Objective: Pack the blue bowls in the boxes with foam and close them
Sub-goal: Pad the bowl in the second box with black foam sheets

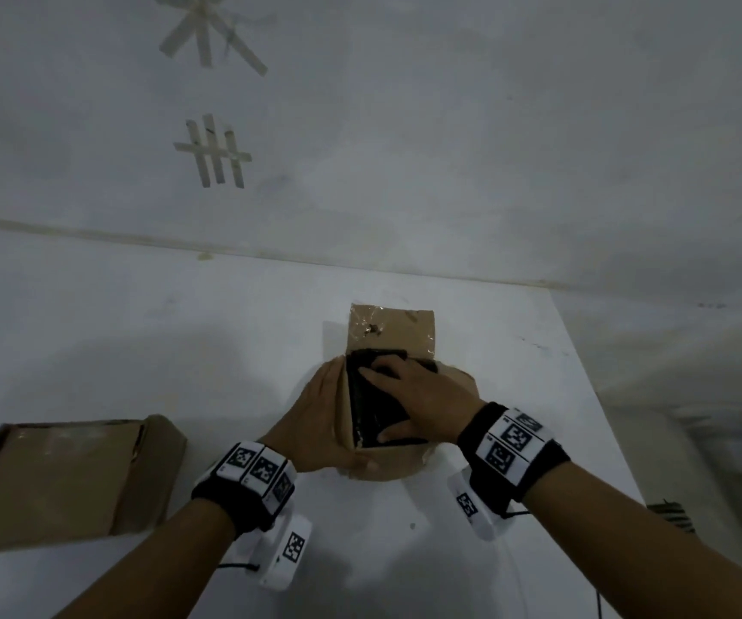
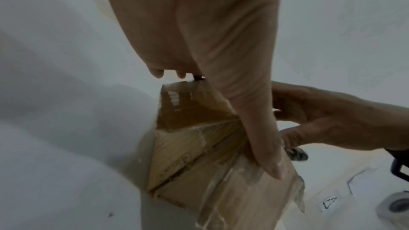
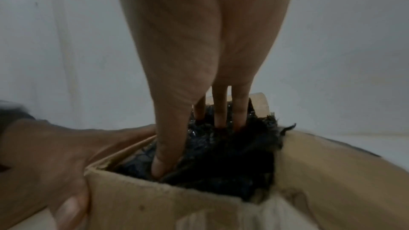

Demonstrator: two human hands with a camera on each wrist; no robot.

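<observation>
Cardboard box (image 1: 405, 332) braced by flat left hand (image 1: 315, 422); right hand (image 1: 423, 395) presses straight fingers (image 3: 219, 106) into black foam (image 1: 371, 408).

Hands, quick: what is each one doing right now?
Left hand: open, flat against the open box's left side.
Right hand: open, straight fingers pressing the black foam into it.

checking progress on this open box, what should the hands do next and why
Probably lift the right hand off the black foam and fold the back flap over. The foam already sits inside the open box, the left hand steadies its side, and the flaps stand open.
</observation>
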